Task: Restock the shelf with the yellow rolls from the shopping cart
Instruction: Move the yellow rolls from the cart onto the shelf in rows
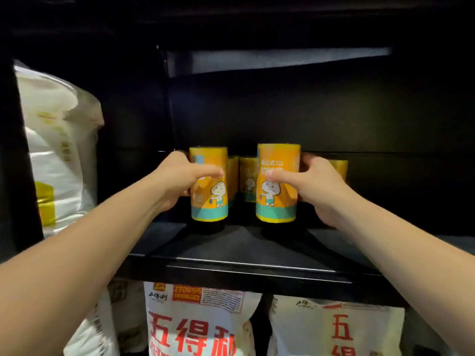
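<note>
Held upright in the left hand (177, 181): the left yellow roll (209, 191), with a cartoon figure on the label and a teal band at the foot. Thumb laid across the front, fingers curled round the far side, so closed snugly about it. Held the same way in the right hand (317, 187): the right yellow roll (277, 199), thumb on the front of the label, fingers wrapped behind.

Both low over the black shelf (244, 249), with a dark shadow under each. Touching the board or just clear of it: impossible to tell. Side by side, with a gap between the two grips.

In that gap and farther back, more yellow rolls (248, 179) standing upright. Beyond the right hand's knuckles, a further roll (339, 168), partly hidden. Both forearms bare, reaching in from below.

Outward of the left hand, past a black upright, a tall white package (59, 150) with a yellow patch low on its side. Beneath the grips, under the shelf's front lip, two white bags printed with large red characters: a left bag (195, 327) under the left hand and a right bag (334, 330) under the right.
</note>
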`<action>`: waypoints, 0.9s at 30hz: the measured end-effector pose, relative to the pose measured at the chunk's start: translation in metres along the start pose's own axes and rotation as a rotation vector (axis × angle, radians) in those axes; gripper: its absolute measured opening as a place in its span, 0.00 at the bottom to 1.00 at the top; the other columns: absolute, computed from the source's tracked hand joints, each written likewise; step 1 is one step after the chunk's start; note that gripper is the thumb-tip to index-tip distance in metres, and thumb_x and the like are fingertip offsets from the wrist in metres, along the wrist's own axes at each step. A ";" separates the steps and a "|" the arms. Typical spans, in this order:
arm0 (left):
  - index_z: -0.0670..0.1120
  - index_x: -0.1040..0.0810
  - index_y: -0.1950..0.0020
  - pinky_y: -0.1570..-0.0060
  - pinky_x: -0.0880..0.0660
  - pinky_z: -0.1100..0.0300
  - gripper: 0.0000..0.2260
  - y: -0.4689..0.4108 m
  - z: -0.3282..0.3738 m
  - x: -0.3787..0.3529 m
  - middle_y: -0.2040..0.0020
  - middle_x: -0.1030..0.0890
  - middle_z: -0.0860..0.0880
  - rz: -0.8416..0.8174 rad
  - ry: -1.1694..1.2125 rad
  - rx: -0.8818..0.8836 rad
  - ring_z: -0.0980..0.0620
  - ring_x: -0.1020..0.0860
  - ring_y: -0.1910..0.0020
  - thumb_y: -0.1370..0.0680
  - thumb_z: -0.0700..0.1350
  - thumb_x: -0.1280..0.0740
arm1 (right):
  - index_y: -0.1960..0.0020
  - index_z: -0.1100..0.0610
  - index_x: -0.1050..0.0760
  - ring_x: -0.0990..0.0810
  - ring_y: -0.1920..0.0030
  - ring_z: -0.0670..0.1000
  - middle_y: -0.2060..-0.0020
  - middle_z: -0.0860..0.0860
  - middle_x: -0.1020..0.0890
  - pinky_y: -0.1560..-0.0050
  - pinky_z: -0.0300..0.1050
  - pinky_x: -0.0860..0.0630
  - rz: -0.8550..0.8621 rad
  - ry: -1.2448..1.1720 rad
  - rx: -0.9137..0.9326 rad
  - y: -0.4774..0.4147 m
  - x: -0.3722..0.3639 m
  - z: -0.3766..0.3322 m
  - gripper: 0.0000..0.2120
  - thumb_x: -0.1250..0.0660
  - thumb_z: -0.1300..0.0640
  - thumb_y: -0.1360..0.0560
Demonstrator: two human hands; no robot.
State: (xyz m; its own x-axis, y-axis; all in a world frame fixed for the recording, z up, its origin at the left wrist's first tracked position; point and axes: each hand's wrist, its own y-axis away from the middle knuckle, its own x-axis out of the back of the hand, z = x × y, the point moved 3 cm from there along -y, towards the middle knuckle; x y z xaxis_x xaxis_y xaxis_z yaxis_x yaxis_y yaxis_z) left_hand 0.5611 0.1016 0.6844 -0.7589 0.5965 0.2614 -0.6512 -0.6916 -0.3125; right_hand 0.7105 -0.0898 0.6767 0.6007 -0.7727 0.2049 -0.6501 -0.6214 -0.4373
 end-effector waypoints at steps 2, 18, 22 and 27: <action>0.44 0.21 0.42 0.45 0.21 0.43 0.21 -0.011 -0.004 0.001 0.50 0.14 0.45 -0.054 0.030 0.019 0.45 0.16 0.50 0.33 0.40 0.21 | 0.56 0.46 0.27 0.19 0.61 0.40 0.59 0.42 0.18 0.66 0.35 0.26 0.031 0.017 -0.022 -0.014 -0.008 0.003 0.14 0.22 0.55 0.31; 0.44 0.21 0.47 0.42 0.24 0.38 0.14 -0.061 -0.036 -0.010 0.51 0.14 0.44 -0.253 0.101 0.068 0.42 0.17 0.49 0.30 0.37 0.24 | 0.46 0.55 0.20 0.16 0.49 0.52 0.50 0.53 0.14 0.47 0.51 0.20 0.043 0.126 -0.184 -0.101 -0.054 0.042 0.17 0.22 0.60 0.33; 0.44 0.22 0.45 0.43 0.22 0.39 0.15 -0.068 -0.041 -0.012 0.50 0.15 0.44 -0.260 0.082 0.057 0.43 0.16 0.49 0.29 0.38 0.24 | 0.46 0.55 0.22 0.17 0.51 0.50 0.50 0.54 0.16 0.51 0.47 0.21 0.017 0.155 -0.203 -0.108 -0.057 0.045 0.17 0.22 0.61 0.32; 0.46 0.22 0.43 0.43 0.22 0.41 0.15 -0.073 -0.043 -0.015 0.49 0.15 0.46 -0.289 0.049 0.024 0.45 0.16 0.48 0.28 0.39 0.25 | 0.51 0.53 0.23 0.17 0.54 0.50 0.50 0.55 0.16 0.54 0.45 0.21 -0.009 0.175 -0.212 -0.113 -0.061 0.050 0.13 0.23 0.62 0.31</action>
State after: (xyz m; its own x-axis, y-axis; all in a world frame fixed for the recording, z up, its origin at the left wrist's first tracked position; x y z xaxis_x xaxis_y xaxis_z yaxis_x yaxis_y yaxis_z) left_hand 0.6202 0.1603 0.6636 -0.5411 0.7886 0.2920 -0.8407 -0.4993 -0.2094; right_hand 0.7707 0.0339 0.6694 0.5296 -0.7661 0.3641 -0.7390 -0.6274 -0.2453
